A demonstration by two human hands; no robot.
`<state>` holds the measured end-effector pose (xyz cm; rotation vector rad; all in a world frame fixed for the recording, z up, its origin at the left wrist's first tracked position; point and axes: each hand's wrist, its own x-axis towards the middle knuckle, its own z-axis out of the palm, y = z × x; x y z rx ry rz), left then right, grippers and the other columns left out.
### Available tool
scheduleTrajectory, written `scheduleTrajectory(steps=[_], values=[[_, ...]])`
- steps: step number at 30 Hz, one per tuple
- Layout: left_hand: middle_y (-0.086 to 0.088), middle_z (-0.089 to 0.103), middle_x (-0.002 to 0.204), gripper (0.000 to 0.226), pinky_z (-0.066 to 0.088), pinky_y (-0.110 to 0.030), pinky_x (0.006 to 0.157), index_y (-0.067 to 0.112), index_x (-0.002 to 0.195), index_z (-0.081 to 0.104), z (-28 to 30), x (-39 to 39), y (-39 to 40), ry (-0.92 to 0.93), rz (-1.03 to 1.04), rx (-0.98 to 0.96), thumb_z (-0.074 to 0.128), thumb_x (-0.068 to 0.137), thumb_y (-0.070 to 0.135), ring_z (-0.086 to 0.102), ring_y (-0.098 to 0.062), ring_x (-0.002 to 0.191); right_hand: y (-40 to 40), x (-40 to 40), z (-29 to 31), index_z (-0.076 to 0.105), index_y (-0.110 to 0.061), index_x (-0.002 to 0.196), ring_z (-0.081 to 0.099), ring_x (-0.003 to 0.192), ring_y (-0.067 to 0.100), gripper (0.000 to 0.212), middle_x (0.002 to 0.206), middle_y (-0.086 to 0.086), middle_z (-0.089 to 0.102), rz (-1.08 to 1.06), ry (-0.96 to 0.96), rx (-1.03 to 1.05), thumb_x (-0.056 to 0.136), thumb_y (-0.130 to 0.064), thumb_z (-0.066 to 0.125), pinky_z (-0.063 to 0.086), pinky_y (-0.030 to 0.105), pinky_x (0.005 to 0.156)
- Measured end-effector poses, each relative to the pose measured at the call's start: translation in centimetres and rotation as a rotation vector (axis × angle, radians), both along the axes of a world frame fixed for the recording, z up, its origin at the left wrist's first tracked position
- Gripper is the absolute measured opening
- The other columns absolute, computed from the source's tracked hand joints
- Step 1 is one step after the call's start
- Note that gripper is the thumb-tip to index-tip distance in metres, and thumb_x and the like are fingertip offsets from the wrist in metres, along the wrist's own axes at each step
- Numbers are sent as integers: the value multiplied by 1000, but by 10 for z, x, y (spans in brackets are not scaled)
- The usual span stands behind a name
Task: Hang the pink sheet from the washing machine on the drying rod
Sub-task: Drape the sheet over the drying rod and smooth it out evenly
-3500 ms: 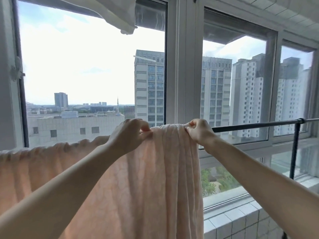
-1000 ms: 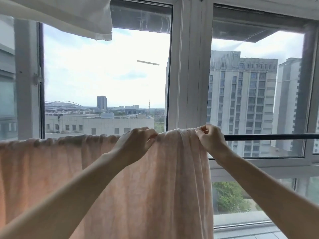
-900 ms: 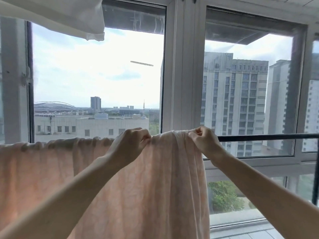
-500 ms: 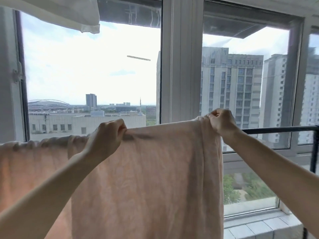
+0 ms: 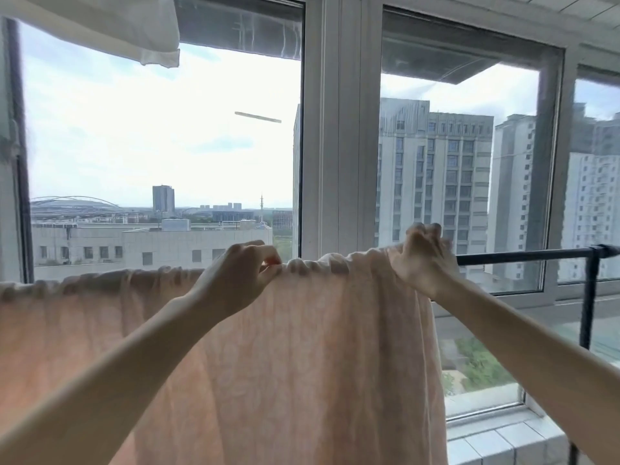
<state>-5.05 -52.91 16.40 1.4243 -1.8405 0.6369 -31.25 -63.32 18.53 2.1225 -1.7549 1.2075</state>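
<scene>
Draped over the rod from the left edge: pale pink, softly patterned fabric sheet (image 5: 302, 364), top edge bunched in small gathers, hanging down in front of the window. Near the middle, left hand (image 5: 235, 280), thumb and fingertips pinching the gathered top edge. Further right, right hand (image 5: 424, 260), fingers curled, gripping the sheet's right end at the rod. Beyond it, bare black metal drying rod (image 5: 523, 255), horizontal, joined to a black upright post (image 5: 587, 297). Above left, white cloth (image 5: 134, 28) hanging.
</scene>
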Motion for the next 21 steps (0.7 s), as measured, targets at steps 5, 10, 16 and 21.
scheduleTrajectory(steps=[5,10,16,21], values=[[11,64,83,8,57,-29,73,15,89,72,0,-3,-8,43,-41,-42,67,89,21,62,-4,72,18,24,-12,52,-21,130,45,120,18,36,127,0,54,345,251,-255,96,-31,53,42,35,99],[4,65,82,6,47,-12,65,8,89,70,-4,-1,-12,41,-25,-73,65,90,12,60,-5,71,18,47,-25,66,-19,100,60,90,15,13,96,-4,67,502,305,-309,96,-23,55,49,39,89],[0,66,82,9,47,-7,71,7,89,69,0,-13,-24,121,-93,-126,61,91,4,58,-3,73,14,51,-19,62,-17,90,61,73,12,10,85,-4,66,472,190,-359,95,-12,55,54,34,72],[0,69,89,8,45,-2,75,6,94,71,12,-46,-30,198,-152,-195,64,90,5,61,-5,76,-9,26,-1,61,-17,96,61,81,12,9,90,-5,65,413,-86,-355,96,-15,52,52,29,73]])
